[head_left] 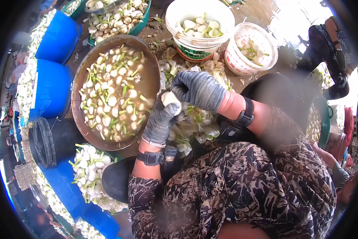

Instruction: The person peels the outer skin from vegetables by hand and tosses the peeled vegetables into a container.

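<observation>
My left hand point(160, 121), in a grey knit glove, is wrapped round a pale white bulb point(172, 101), which looks like garlic or onion. My right hand point(201, 91), in the same kind of glove, is closed at the upper side of that bulb; whatever its curled fingers hold is hidden. Both hands are above a heap of pale peeled skins point(197, 127) on the ground. Close by on the left, a wide round basin point(77, 93) contains brownish water and many bulbs with short green stems.
Beyond my hands are a white bucket point(201, 40) and a smaller white bucket point(244, 71), both with trimmed bulbs. A black bucket point(43, 141) lies tipped at left, near a pile of bulbs point(92, 175) and blue tubs point(51, 89). Another person point(326, 51) is at upper right.
</observation>
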Demonstrator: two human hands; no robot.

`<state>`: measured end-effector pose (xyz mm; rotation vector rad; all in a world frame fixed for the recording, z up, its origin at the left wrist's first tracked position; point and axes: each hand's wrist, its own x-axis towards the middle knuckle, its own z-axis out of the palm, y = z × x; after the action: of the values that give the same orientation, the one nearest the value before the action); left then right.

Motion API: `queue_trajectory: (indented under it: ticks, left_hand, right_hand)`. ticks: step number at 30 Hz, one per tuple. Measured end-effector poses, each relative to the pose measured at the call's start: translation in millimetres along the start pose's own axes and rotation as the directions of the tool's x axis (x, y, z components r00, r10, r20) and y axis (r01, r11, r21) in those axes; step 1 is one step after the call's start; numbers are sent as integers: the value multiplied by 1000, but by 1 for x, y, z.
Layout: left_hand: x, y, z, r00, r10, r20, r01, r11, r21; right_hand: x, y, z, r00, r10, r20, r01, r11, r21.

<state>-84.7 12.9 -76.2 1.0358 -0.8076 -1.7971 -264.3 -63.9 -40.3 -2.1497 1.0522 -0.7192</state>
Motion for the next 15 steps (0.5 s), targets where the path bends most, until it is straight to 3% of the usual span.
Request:
queue_trajectory:
  ticks: [1, 2, 3, 5, 6, 7, 9, 11, 12, 15]
  left_hand:
    - [-1, 4, -1, 997, 80, 2, -77, 955, 286]
    - [-2, 6, 1, 988, 154, 29, -145, 825, 546]
    - [-2, 5, 4, 989, 147, 34, -142, 826, 545]
    - [-5, 4, 6, 995, 101, -24, -89, 948, 307]
    - [-5, 9, 3, 1000, -4, -27, 10, 973, 232]
    - [-5, 10, 4, 999, 3, -35, 5, 974, 229]
    - [-4, 12, 8, 999, 39, 6, -39, 983, 178]
    - [0, 8, 0, 996, 73, 48, -82, 971, 224]
    - [5, 7, -4, 983, 140, 118, -177, 891, 419]
    - [1, 8, -2, 998, 16, 63, -43, 896, 441]
  right_hand:
    - [0, 4, 1, 1000, 7, -4, -7, 1000, -1]
    - [1, 9, 2, 999, 26, 41, -27, 999, 24]
    - [1, 9, 1, 995, 41, 89, -45, 998, 50]
    - [-3, 6, -5, 985, 82, 155, -96, 992, 86]
    - [-4, 5, -5, 993, 18, 116, -44, 972, 231]
    - [-5, 5, -7, 997, -42, 70, 14, 930, 367]
    - [-4, 6, -10, 991, -84, 105, 52, 958, 282]
    - [-4, 8, -11, 979, -50, 198, -5, 963, 268]
    - [-3, 10, -11, 979, -45, 200, -10, 963, 268]
    - [-1, 15, -7, 977, -50, 207, -51, 889, 455]
